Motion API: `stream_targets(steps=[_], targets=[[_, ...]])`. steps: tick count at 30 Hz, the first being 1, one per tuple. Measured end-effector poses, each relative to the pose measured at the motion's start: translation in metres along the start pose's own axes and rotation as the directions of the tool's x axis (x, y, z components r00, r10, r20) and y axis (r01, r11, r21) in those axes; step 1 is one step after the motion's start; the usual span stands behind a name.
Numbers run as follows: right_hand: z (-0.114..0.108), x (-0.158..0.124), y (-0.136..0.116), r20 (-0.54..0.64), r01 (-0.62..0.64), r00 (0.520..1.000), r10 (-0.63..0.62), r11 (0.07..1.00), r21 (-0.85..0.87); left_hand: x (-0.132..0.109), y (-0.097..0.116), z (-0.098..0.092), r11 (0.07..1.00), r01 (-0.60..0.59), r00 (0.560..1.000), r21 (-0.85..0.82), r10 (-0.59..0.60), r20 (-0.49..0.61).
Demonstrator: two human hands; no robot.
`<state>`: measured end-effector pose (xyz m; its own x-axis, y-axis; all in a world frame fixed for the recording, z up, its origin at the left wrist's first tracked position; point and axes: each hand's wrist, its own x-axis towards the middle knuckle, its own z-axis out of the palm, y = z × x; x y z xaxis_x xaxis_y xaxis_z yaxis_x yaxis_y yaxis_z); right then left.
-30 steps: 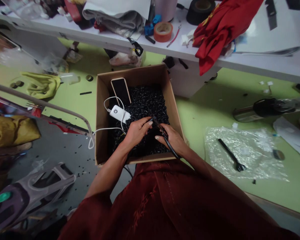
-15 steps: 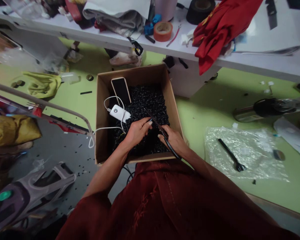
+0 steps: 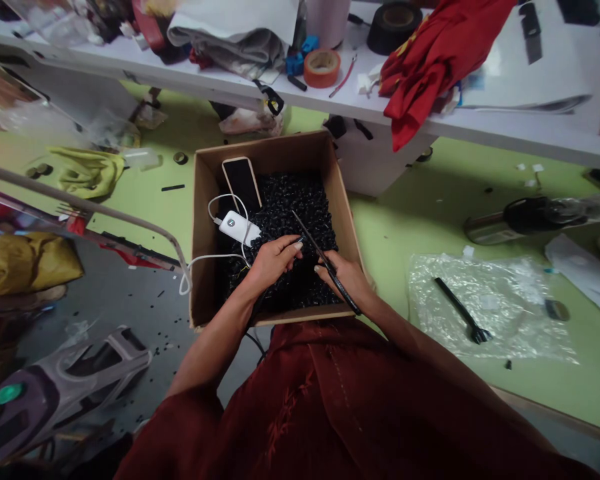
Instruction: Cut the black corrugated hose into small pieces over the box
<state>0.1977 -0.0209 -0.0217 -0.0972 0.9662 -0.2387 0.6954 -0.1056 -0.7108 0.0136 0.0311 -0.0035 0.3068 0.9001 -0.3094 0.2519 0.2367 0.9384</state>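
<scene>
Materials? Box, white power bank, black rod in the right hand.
The box looks like plain brown cardboard: matte, with papery cut edges. The power bank looks like smooth white plastic, with a soft sheen on its casing. The rod is black with a slight shine, perhaps plastic or coated metal; the look leaves that open.

Your left hand lies palm down just left of centre, fingers together. Your right hand curls closed beside it, with your left forearm and right forearm angling up from the bottom of the frame.
</scene>
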Motion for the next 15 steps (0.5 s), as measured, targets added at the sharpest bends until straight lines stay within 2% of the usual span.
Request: stream_targets(steps=[4,9,15], targets=[[-0.002,-0.001,0.0,-0.033,0.025,0.999,-0.022,0.994,0.11,-0.004,0.006,-0.006,0.988,0.079,0.992,-0.135,-0.064,0.108],[-0.001,-0.001,0.002,-0.008,0.09,0.996,-0.09,0.983,0.159,-0.008,0.009,-0.013,0.948,0.169,0.962,-0.268,-0.099,0.256],[0.002,-0.001,0.005,0.028,0.131,0.99,-0.137,0.98,0.152,-0.01,0.013,-0.014,0.933,0.171,0.968,-0.318,-0.099,0.23]])
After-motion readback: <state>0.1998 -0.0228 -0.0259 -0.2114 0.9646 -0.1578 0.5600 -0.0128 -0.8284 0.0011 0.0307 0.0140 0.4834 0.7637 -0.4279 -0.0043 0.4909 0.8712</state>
